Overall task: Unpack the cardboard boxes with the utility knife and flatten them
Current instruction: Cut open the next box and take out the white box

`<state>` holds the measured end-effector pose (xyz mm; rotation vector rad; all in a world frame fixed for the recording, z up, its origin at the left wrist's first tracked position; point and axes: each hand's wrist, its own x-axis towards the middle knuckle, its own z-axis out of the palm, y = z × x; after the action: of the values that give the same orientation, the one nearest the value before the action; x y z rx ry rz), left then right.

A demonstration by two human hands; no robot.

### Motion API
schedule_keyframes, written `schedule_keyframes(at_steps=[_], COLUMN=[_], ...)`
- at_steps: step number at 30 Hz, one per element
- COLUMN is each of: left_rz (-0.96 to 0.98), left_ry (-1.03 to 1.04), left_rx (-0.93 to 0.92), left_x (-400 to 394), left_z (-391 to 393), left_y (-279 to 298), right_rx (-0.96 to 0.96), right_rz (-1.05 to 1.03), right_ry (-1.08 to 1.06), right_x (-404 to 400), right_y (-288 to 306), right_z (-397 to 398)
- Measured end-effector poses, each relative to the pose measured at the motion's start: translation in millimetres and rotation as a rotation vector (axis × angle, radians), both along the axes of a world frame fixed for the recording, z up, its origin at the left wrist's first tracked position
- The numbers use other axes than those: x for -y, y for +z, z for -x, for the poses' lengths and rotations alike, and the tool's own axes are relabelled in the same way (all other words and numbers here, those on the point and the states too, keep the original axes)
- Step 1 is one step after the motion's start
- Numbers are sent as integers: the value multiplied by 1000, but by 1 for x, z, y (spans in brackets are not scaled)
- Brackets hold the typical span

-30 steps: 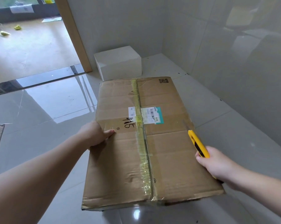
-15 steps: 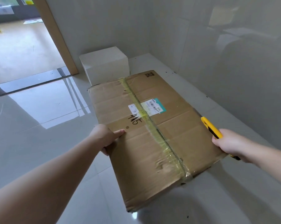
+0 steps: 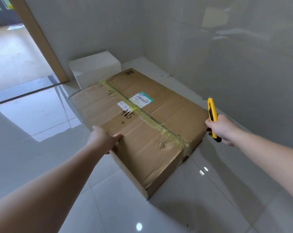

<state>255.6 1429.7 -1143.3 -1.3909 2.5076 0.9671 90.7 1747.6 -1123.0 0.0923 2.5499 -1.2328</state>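
Observation:
A flat brown cardboard box (image 3: 167,118) lies on the glossy tiled floor, sealed along its middle with a strip of yellowish tape (image 3: 147,116). It carries a white and teal shipping label (image 3: 141,99) and black handwriting. My left hand (image 3: 103,139) grips the box's near left edge, thumb on top. My right hand (image 3: 224,127) holds a yellow utility knife (image 3: 212,113) upright beside the box's right corner, with a short tip of blade showing above it.
A white box (image 3: 95,68) stands behind the cardboard box against the grey tiled wall (image 3: 226,56). A wooden door frame (image 3: 41,41) at the left opens onto another room. The wall runs close along the right side.
The box has turned further counter-clockwise under my left hand, so its near right corner swung toward me. My right hand has lifted the knife more upright beside the box's right corner.

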Motion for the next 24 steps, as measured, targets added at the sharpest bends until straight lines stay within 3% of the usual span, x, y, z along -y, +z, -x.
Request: schedule_keyframes(at_steps=[2, 4, 6, 8, 11, 16, 24], left_rz=[300, 532, 487, 351, 339, 397, 351], left_ry=[-190, -457, -690, -919, -1162, -1210, -1145], left_rx=[114, 66, -13, 26, 66, 95, -61], left_x=[-8, -29, -55, -83, -111, -117, -104], left_z=[5, 8, 8, 3, -2, -2, -3], left_y=[7, 22, 35, 38, 32, 21, 10], right_rx=[8, 29, 70, 145, 241, 256, 279], right_rz=[43, 194, 292, 366, 442, 434, 499], right_ry=[-18, -52, -106, -193, -295, -245, -227], right_x=[-6, -16, -30, -42, -48, -41, -41], right_y=[-5, -3, -8, -18, -29, -22, -18], right_z=[-2, -24, -47, -64, -70, -69, -79])
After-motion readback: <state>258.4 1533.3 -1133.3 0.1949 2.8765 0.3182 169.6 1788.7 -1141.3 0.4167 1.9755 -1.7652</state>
